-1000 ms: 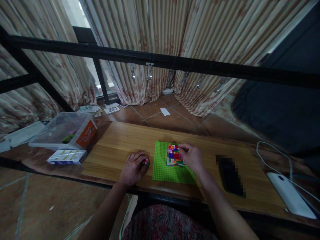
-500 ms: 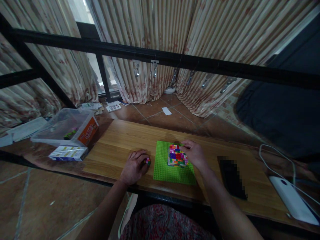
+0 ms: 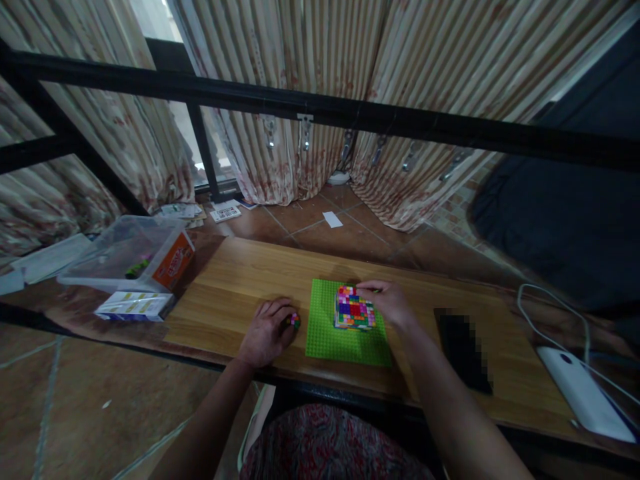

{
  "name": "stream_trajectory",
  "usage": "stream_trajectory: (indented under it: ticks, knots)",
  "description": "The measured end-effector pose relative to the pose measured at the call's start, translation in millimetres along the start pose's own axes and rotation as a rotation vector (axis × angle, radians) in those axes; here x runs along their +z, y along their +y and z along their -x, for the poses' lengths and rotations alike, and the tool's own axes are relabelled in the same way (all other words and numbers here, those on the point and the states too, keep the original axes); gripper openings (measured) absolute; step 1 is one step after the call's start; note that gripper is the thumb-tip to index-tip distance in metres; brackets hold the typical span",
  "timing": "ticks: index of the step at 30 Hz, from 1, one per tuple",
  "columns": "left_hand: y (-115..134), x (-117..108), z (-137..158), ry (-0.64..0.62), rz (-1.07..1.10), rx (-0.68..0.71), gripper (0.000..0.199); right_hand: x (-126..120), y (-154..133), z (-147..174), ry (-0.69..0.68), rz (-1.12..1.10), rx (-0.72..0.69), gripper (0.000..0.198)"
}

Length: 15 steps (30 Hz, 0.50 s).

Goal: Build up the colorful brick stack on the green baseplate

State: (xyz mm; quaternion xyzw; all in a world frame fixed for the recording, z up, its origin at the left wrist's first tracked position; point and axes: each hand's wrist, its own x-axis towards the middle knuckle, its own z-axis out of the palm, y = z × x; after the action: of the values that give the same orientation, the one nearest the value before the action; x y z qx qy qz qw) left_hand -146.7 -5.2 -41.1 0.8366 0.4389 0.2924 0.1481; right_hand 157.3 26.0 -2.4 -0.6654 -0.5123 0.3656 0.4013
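A square block built of many-coloured toy bricks [image 3: 355,310] stands on a green studded baseplate [image 3: 325,347]. My right hand [image 3: 390,303] reaches over its far right corner, thumb and fingers pinched together at the top layer. Whatever sits between those fingertips is too small to make out. Left of the baseplate, my left hand [image 3: 267,333] rests on the wooden board with curled fingers. A few small loose bricks [image 3: 295,321], pink, green and red among them, are held in by its thumb and fingertips; part of them is hidden.
A clear plastic bin [image 3: 120,257] with an orange label and a white-and-blue box [image 3: 134,306] stand left. On the board's right lie a dark pixelated flat object [image 3: 463,350] and a white power strip [image 3: 585,393] with a cable. A black metal bar [image 3: 330,109] crosses ahead.
My right hand has shifted slightly left across the top of the brick block, its fingertips now farther over the far edge. The left hand stays by the loose bricks.
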Motion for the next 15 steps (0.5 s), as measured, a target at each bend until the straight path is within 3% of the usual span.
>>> stream_trajectory:
  ticks: [10, 15]
  knots:
    - [1, -2, -1, -0.002, 0.006, 0.010, 0.021, -7, -14, -5, -0.096, -0.052, 0.065, 0.017]
    - [-1, 0, -1, -0.002, -0.016, 0.005, 0.020, -4, -14, -6, -0.068, -0.051, 0.084, 0.018]
